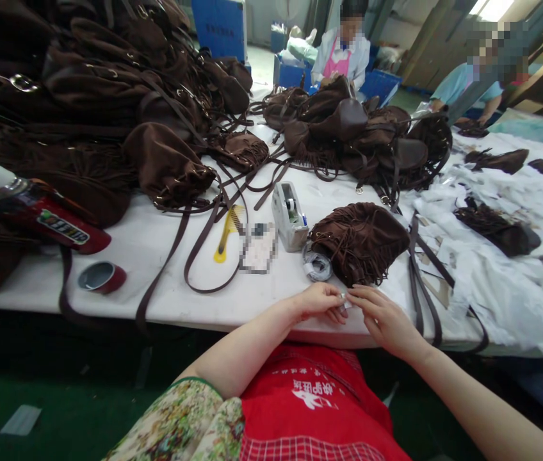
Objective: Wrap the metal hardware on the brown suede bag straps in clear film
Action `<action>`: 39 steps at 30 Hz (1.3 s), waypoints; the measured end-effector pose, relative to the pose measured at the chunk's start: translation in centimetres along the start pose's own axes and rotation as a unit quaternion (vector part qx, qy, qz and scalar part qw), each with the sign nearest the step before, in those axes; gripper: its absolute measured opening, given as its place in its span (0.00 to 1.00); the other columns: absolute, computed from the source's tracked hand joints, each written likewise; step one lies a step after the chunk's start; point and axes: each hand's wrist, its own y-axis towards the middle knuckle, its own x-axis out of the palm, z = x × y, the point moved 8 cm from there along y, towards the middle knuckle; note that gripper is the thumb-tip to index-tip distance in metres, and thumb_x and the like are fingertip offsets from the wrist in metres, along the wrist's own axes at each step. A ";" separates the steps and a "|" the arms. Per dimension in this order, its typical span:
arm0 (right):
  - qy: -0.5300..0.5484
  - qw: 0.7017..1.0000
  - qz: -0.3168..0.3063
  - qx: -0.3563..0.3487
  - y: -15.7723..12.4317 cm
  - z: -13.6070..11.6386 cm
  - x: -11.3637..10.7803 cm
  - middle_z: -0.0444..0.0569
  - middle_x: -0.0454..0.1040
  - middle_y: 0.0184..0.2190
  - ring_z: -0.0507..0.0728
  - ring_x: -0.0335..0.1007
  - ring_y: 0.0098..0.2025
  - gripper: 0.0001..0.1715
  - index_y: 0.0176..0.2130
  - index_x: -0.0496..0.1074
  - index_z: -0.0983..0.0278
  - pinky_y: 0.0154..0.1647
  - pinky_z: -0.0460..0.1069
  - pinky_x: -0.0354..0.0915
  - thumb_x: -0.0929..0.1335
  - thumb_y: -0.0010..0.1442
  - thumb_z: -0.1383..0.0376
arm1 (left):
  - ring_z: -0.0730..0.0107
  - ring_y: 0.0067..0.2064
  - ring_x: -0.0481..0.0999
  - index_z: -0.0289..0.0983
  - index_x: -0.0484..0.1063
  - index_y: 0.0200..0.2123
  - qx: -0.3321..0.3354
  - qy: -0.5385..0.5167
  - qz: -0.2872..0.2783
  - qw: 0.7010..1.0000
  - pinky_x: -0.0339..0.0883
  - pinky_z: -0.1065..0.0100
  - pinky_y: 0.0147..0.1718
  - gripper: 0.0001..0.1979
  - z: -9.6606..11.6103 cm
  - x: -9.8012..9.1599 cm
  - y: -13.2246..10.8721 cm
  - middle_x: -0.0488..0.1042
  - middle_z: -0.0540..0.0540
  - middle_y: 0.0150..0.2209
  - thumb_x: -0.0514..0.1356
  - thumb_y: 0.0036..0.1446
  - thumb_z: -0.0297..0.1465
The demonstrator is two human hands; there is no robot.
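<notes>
My left hand [320,300] is closed, its thumb and fingers pinching a small whitish piece [344,299] just above the table's front edge. From the other side, my right hand [384,319] meets it with fingertips closed at the same piece. The piece is too small to tell its kind. Just beyond my hands lies a dark brown fringed bag [360,243]. Beside that bag, at its left, is a grey roll [318,264], and behind the roll stands a pale tape dispenser [289,216].
Brown bags are heaped high at the left [103,83], with another pile [348,128] at the back. A yellow comb [226,238], a red flask [55,214] and its cup [102,277] lie on the left. White paper [516,218] covers the right side. Two people work across the table.
</notes>
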 end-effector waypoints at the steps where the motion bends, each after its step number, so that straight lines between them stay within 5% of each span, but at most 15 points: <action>1: 0.016 1.000 0.017 0.015 0.5 0.0 -0.7 0.52 0.73 0.50 0.60 0.67 0.54 0.25 0.50 0.72 0.59 0.55 0.58 0.66 0.60 0.56 0.74 | 0.72 0.23 0.76 0.32 0.68 0.31 0.006 0.011 0.003 1.000 0.68 0.69 0.27 0.17 0.0 0.0 0.0 0.75 0.48 0.24 0.65 0.48 0.41; 5: 0.058 0.988 0.121 0.078 4.9 -0.1 -4.8 0.53 0.75 0.46 0.60 0.71 0.47 0.16 0.48 0.72 0.61 0.50 0.56 0.67 0.61 0.61 0.67 | 0.74 0.21 0.74 0.33 0.66 0.26 0.023 0.052 0.023 0.998 0.67 0.71 0.25 0.11 -0.1 0.1 0.1 0.73 0.50 0.22 0.61 0.51 0.34; 8: 0.102 0.977 0.161 0.096 9.9 -0.2 -5.9 0.53 0.76 0.44 0.60 0.72 0.46 0.15 0.46 0.72 0.61 0.49 0.55 0.66 0.62 0.62 0.62 | 0.75 0.20 0.73 0.33 0.66 0.26 0.035 0.084 0.014 0.996 0.66 0.72 0.24 0.05 -0.6 0.2 0.3 0.73 0.51 0.22 0.58 0.52 0.29; 13: 0.266 0.933 0.096 0.222 18.5 3.0 -1.2 0.49 0.78 0.32 0.55 0.72 0.29 0.20 0.42 0.75 0.64 0.30 0.49 0.68 0.63 0.59 0.54 | 0.76 0.20 0.71 0.35 0.66 0.25 0.040 0.137 0.013 0.990 0.66 0.73 0.22 0.03 -2.0 -0.3 0.8 0.72 0.53 0.22 0.56 0.51 0.24; 17: 0.299 0.911 0.042 0.280 21.8 4.5 1.8 0.43 0.69 0.15 0.49 0.58 0.14 0.19 0.27 0.76 0.65 0.16 0.44 0.55 0.67 0.53 0.53 | 0.75 0.21 0.72 0.35 0.68 0.27 0.051 0.159 0.011 0.986 0.65 0.74 0.20 0.05 -2.3 -0.4 0.9 0.71 0.52 0.22 0.54 0.50 0.23; 26: 0.390 0.868 0.040 0.306 21.7 4.0 2.1 0.43 0.70 0.17 0.48 0.55 0.17 0.20 0.29 0.76 0.68 0.17 0.44 0.48 0.74 0.40 0.54 | 0.71 0.24 0.75 0.35 0.69 0.30 0.062 0.215 0.007 0.975 0.70 0.69 0.26 0.04 -2.1 -0.7 1.3 0.74 0.49 0.26 0.55 0.50 0.25; 32: 0.471 0.830 0.042 0.296 20.3 2.7 2.1 0.40 0.65 0.16 0.46 0.53 0.16 0.22 0.30 0.73 0.66 0.14 0.42 0.47 0.74 0.42 0.52 | 0.71 0.28 0.77 0.34 0.69 0.29 0.084 0.248 -0.009 0.965 0.70 0.70 0.29 0.03 -1.1 -0.2 0.6 0.75 0.49 0.28 0.55 0.52 0.26; 39: 0.487 0.802 0.022 0.346 17.9 1.8 4.0 0.51 0.75 0.22 0.49 0.68 0.19 0.10 0.25 0.71 0.67 0.17 0.42 0.63 0.73 0.49 0.64 | 0.73 0.25 0.76 0.34 0.67 0.27 0.090 0.229 -0.020 0.969 0.68 0.73 0.25 0.05 -0.5 0.2 0.3 0.74 0.51 0.25 0.53 0.54 0.25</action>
